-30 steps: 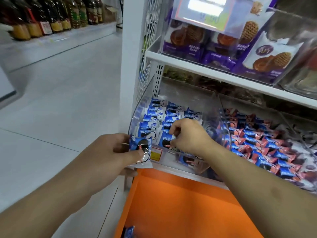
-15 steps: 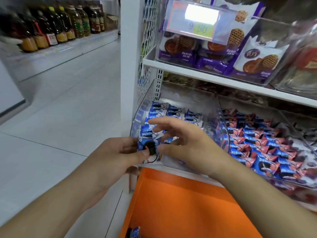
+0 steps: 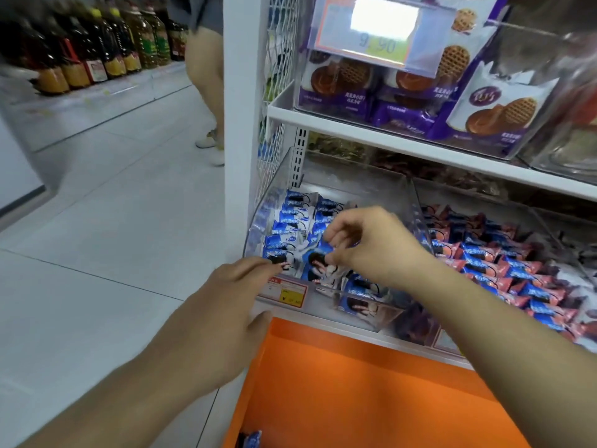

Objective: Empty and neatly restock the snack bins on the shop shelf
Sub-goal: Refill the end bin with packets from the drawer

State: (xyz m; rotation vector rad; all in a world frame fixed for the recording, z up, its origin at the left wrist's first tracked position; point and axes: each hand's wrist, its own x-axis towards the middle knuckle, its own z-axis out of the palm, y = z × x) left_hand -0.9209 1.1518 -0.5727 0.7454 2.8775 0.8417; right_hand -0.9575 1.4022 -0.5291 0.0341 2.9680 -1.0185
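At the end of a white shop shelf (image 3: 403, 147) stands a clear plastic snack bin (image 3: 416, 221), its left part filled with neat rows of blue-and-white snack packets (image 3: 290, 221) printed with a dark sandwich cookie; the white lettering on them is too blurred to read. The right hand (image 3: 371, 244) reaches over the bin's front lip, its thumb and fingers pinching one blue packet (image 3: 318, 258) that sits tilted in the front of the bin, just beside the rows. The left hand (image 3: 235, 295) lies low at the bin's front left corner with its fingers straight and relaxed, the fingertips (image 3: 274, 265) touching the front packet of the left row; it holds nothing. A red and yellow price tag (image 3: 286, 291) is fixed to the bin's front wall; its print cannot be made out. The neighbouring bin to the right holds pink-and-blue packets (image 3: 504, 270) of a similar snack. On the shelf above, another clear bin carries purple-and-white bags (image 3: 494, 105) showing waffle-patterned biscuits with chocolate, with Chinese writing too small to read, and a hanging price card (image 3: 381, 37) reading "9.90". Below the shelf is an orange crate (image 3: 355, 399) with a single blue packet (image 3: 250, 439) lying in its near left corner. Across the aisle, bottles of cooking oil (image 3: 97, 53) stand in a row, and another person's legs (image 3: 206, 85) show beside the shelf end
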